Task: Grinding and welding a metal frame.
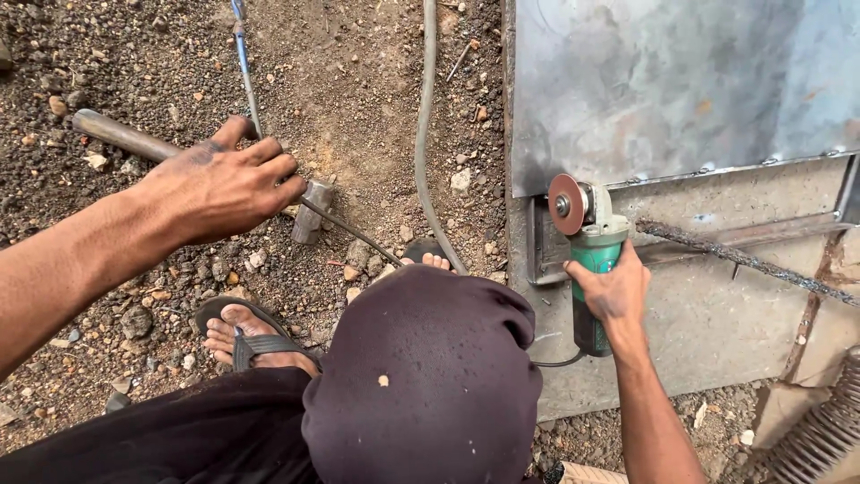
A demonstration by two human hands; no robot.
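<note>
My right hand (614,291) grips the body of a green angle grinder (593,260). Its reddish disc (566,204) sits at the lower left corner of a grey metal sheet (663,81), just above a steel frame piece (546,251). My left hand (219,184) reaches out over the gravel and lies across a hammer. The hammer's wooden handle (112,133) sticks out to the left and its steel head (311,215) lies just past my fingertips. The fingers lie flat along the handle, not wrapped around it.
My knee in dark cloth (421,376) fills the bottom centre, and a sandalled foot (251,339) rests on the gravel. A grey hose (423,134) and a thin blue rod (244,63) cross the ground. A twisted rebar (743,260) lies on the concrete slab (717,332). A coiled spring (824,430) sits at the bottom right.
</note>
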